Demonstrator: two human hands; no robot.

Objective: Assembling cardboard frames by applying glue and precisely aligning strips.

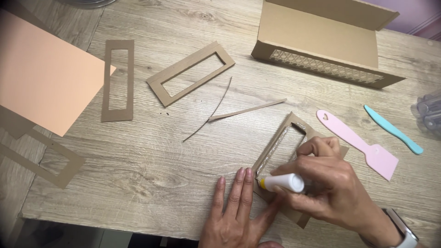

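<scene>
— What is the right hand [328,183] doing?

— It is wrapped tight around a white glue tube [285,183], with the tube's yellow tip at the near edge of a cardboard frame [280,138].

— And the left hand [236,209]?

— Flat on the table [138,160], fingers straight and together, gripping nothing. Its fingertips touch the frame's near corner.

— Where does that frame lie?

— At the table's near right, partly under the right hand. Its inner window edge looks shiny.

— What is around it?

— Just to the right, a pink spatula [358,142], then a teal tool [392,128]. Beyond the frame lie two thin strips [245,110], farther left two more frames [190,73], and a peach sheet [46,78] at the far left. An open box [321,41] stands at the back.
</scene>
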